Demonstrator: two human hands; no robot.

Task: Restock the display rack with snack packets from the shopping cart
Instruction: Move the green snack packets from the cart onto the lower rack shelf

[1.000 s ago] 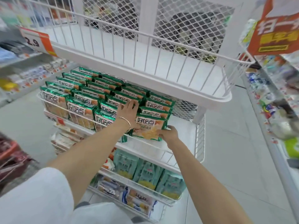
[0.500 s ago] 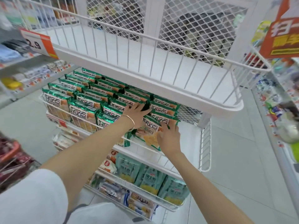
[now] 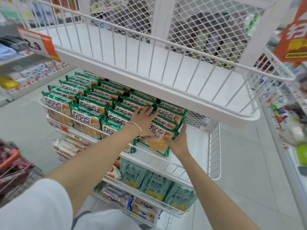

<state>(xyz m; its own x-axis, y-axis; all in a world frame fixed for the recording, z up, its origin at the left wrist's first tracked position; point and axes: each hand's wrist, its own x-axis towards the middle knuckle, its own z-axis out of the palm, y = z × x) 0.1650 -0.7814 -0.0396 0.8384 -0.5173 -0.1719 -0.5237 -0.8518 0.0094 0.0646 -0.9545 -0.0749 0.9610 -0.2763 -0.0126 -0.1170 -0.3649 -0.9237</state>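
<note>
Rows of green snack packets (image 3: 86, 112) stand on the middle shelf (image 3: 199, 146) of the white wire display rack. My left hand (image 3: 142, 120) lies flat, fingers straight, on the rightmost stack of green packets (image 3: 171, 113). My right hand (image 3: 177, 140) presses against the right side of the front packet (image 3: 157, 143) of that stack, fingers extended along its edge. A red shopping cart (image 3: 11, 165) shows at the left edge, blurred.
The top shelf (image 3: 182, 70) of the rack holds nothing and overhangs the middle one. Lower shelves carry pale teal packets (image 3: 154, 185) and other snacks (image 3: 116, 196). An orange price sign (image 3: 39, 44) hangs at left. Store shelving (image 3: 290, 117) runs along the right.
My right hand moved from under the front packet up to its right side. My left hand stretched flatter across the stack. The camera moved closer.
</note>
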